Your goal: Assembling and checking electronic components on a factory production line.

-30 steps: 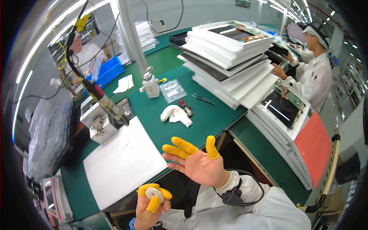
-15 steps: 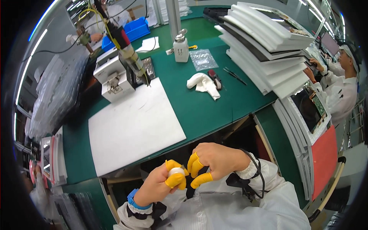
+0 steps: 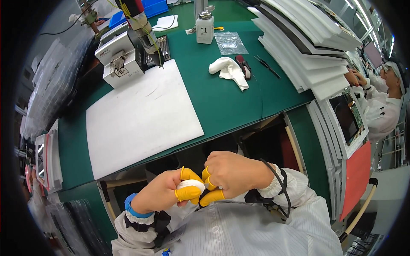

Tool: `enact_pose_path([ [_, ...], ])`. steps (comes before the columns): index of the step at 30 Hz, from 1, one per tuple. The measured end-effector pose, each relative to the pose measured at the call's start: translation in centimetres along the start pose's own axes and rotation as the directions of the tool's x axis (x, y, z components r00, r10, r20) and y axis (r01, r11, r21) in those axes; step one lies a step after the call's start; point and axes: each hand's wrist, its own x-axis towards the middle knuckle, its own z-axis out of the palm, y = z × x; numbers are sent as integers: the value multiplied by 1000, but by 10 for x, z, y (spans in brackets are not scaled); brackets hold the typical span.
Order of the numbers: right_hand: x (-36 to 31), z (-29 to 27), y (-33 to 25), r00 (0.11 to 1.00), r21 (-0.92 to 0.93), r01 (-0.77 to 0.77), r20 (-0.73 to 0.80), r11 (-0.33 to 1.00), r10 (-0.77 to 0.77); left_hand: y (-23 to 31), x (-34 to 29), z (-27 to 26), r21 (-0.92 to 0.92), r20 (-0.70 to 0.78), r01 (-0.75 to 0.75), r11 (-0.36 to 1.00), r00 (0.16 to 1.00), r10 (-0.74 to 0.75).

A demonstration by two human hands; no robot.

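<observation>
Both hands wear yellow finger cots and meet in front of my body, below the bench's near edge. Between the thumb and fingers of my left hand point(image 3: 160, 188) is a small white round roll point(image 3: 190, 184), its face partly covered by the cots. My right hand point(image 3: 235, 171) is right beside it, with the fingertips drawn together at the roll's right side. A small pale bit shows between the two hands, too small to name. A blue band circles my left wrist; a dark cord runs from the right one.
A white foam sheet point(image 3: 143, 121) covers the green bench's point(image 3: 230, 106) left part, below a hanging electric screwdriver point(image 3: 145, 34) and a white screw feeder point(image 3: 121, 64). Farther back are a white bottle point(image 3: 205, 30), a white cloth point(image 3: 229, 71) and tweezers point(image 3: 267, 66). Foam-layered panels point(image 3: 305, 55) rise at right.
My right hand has come in against the roll from slightly apart. Both hands have shifted a little left, and the roll has turned. The view has tilted down.
</observation>
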Motion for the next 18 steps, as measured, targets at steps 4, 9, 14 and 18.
enact_pose_path([
  [4,0,1,1,1000,16,4,-7,1000,-3,-6,3,-1,-2,7,14,1000,1000,-14],
  [9,0,1,2,999,19,13,-34,1000,-12,-7,5,-1,-30,0,22,999,1000,-22],
  [14,-1,7,5,1000,-11,5,-26,1000,-5,-7,5,1,-42,-17,47,998,999,-47],
  [18,-3,14,7,999,37,-20,-36,999,22,-14,8,1,-55,-4,24,998,1000,-24],
])
